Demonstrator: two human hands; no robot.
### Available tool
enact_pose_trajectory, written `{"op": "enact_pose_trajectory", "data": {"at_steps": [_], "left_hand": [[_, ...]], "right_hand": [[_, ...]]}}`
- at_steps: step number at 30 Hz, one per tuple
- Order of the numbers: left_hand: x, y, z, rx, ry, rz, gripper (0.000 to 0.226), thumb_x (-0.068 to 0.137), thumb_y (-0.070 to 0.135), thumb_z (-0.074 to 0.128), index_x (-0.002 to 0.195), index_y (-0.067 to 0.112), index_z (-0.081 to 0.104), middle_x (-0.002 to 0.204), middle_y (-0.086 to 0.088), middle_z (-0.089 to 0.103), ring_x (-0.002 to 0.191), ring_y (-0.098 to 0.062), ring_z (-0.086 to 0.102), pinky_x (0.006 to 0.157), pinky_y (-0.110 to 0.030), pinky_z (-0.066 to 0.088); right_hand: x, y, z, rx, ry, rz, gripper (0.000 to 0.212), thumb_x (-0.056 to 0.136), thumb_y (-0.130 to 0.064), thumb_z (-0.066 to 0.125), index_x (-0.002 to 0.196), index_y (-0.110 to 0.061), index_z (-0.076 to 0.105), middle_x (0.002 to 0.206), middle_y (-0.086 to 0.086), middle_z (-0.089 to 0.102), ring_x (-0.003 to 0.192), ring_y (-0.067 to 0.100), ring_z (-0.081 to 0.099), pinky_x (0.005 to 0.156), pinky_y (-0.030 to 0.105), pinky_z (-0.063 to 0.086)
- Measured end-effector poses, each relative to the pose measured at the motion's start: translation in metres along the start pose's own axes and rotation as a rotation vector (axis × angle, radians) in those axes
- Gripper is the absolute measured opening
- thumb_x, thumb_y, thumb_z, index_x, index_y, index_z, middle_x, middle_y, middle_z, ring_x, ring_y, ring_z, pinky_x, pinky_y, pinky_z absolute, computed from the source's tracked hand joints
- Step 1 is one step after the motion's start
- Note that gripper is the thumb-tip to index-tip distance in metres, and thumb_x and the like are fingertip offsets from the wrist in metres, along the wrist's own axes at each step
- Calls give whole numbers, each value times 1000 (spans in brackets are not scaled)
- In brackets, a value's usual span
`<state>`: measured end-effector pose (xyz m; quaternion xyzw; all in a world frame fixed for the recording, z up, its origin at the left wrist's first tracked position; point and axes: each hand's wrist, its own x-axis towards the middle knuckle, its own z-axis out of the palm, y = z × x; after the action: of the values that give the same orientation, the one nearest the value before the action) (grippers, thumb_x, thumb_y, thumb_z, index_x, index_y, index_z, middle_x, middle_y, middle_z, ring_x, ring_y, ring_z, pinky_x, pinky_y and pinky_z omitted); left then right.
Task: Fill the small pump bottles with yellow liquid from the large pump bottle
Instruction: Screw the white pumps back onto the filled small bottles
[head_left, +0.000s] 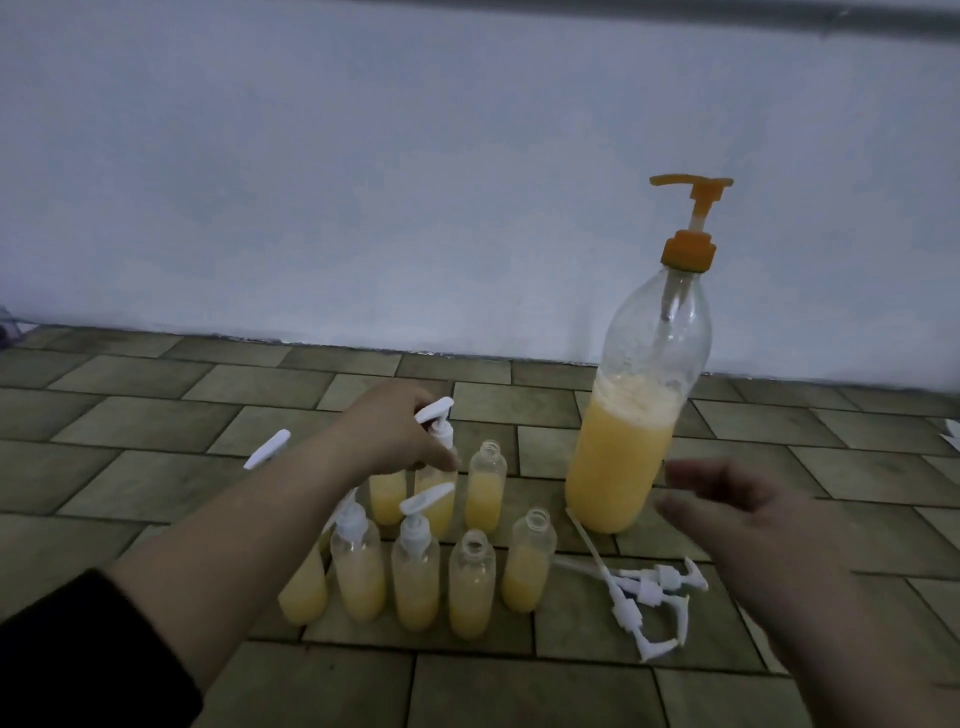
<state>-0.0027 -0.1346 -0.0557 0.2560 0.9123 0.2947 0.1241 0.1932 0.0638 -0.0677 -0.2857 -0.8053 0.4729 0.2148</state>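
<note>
While left hand is gripping a capped small bottle mid-floor | right hand is hovering released beside large pump bottle | risk: forearm is crowding uncapped bottles, toppling them.

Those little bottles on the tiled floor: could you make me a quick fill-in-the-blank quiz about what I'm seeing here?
1. The pump on the large bottle is coloured ____.
2. The left hand grips a small bottle by its white ____.
3. The number of small bottles standing with open necks and no pump is ____.
4. The loose pumps lie on the floor beside the ____ hand.

Missing words: orange; pump; three; right
</note>
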Motion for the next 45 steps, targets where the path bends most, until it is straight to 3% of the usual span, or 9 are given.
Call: {"op": "enact_pose_trajectory", "data": {"at_steps": [5,10,15,19,22,27,32,39,45], "left_hand": [[7,-7,4,158,-130,15,27,73,14,70,57,18,49,73,-1,70,58,-7,61,72,-24,49],[9,-7,7,391,-191,10,28,74,8,54,54,18,38,49,7,45,52,-10,46,114,-28,-1],[6,-7,1,402,-220,12,20,76,9,62,62,16,49,54,6,48,55,-9,50,111,-25,20],[4,2,-11,322,-282,-34,26,76,21,73,100,19,65,92,3,68,76,-11,68,81,-28,56],[4,17,-21,408,-269,-42,39,75,37,75,107,18,63,105,2,68,89,-15,67,83,-33,56],[17,50,-5,516,-69,45,43,82,43,66,110,10,63,92,-1,63,81,-15,58,67,-26,48],[33,56,30,555,-270,19,50,79,42,71,112,7,59,109,-9,64,95,-23,63,78,-31,51],[50,39,52,290,-337,-78,38,79,14,73,114,6,59,115,-9,63,88,-21,69,77,-30,58],[40,42,28,219,-186,-5,40,73,20,78,109,10,62,99,-4,66,75,-14,65,64,-23,54]], "right_hand": [[-7,33,26,-556,-97,26,13,84,-37,62,86,-44,52,92,-23,58,93,2,54,95,35,38],[-9,53,48,-917,-90,52,25,87,-58,44,108,-47,52,110,-21,54,114,6,43,95,33,27],[-13,61,58,-975,-95,51,22,93,-54,39,111,-51,52,122,-25,52,132,4,33,104,34,22],[-14,70,59,-959,-112,71,22,92,-53,39,107,-46,53,117,-17,55,129,10,40,105,36,26],[-13,78,57,-915,-169,75,25,90,-49,40,108,-37,52,106,-9,58,109,15,52,97,35,34],[-9,68,58,-900,-55,97,13,90,-56,40,99,-56,50,117,-28,52,138,3,27,105,34,23],[-8,55,50,-642,83,92,5,85,-47,51,89,-45,53,82,-20,55,86,5,51,87,30,29],[-12,33,35,-327,209,-104,21,79,-29,69,98,-35,65,86,-15,61,81,13,59,86,48,47],[-17,-7,13,-145,238,-290,28,76,-27,74,87,-46,57,84,-21,62,80,-3,57,75,34,46]]}}
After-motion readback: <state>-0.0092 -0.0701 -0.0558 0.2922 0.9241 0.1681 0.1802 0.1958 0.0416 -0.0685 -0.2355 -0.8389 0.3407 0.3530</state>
